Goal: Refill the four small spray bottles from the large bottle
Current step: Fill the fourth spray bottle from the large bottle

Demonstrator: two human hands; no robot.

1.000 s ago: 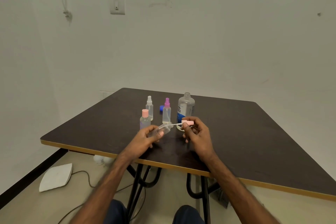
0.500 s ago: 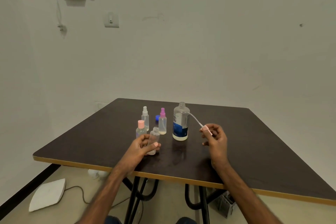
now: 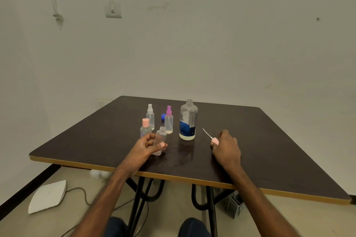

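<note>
left hand (image 3: 146, 146) is wrapped round the uncapped small spray bottle (image 3: 160, 138), standing upright on the table (image 3: 269, 150) just beside the pink-capped bottle (image 3: 145, 127); right hand (image 3: 227, 148) pinches the pink spray head (image 3: 215, 141) down by the tabletop, tube poking up-left; large bottle (image 3: 188, 121) stands open between the hands
</note>
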